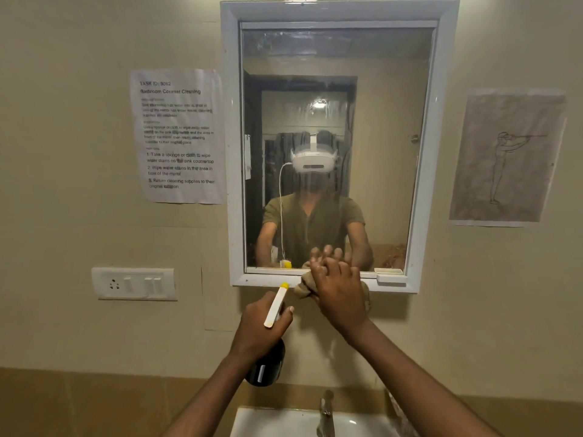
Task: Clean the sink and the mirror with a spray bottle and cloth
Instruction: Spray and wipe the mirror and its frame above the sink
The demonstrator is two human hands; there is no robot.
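Presently catalogued, 1 view, head camera.

Item 1: right hand (339, 294). Fingers were spread and fairly straight, pressing a tan cloth (303, 288) flat against the lower edge of the mirror (337, 121) and its white frame (232, 152). An open palm spreads pressure over the cloth, which suits wiping; this was judged the mirror-wiping step, at the bottom of the glass.

Item 2: left hand (258, 326). Fingers were curled round the neck of a spray bottle (266, 364), dark body hanging below the fist, white head with yellow nozzle (284, 285) pointing up toward the frame, just beside the cloth. Held close and aimed, probably so more spray could follow without a change of grip.

Item 3: sink (284, 421). White basin, directly below both arms, with a metal tap (326, 414) at its back. Whether it was already cleaned could not be told.

Item 4: glass surface. Hazy, with faint vertical streaks across the upper and middle parts; it reflected a person in a green shirt wearing a white headset.

Item 5: room. Beige wall; a brown tiled band above the sink. A printed task sheet (179, 135) was taped left of the mirror, a pencil sketch (508, 159) right of it. A white switch plate (135, 283) sat lower left. A small white holder (389, 274) stood on the frame's lower right ledge.
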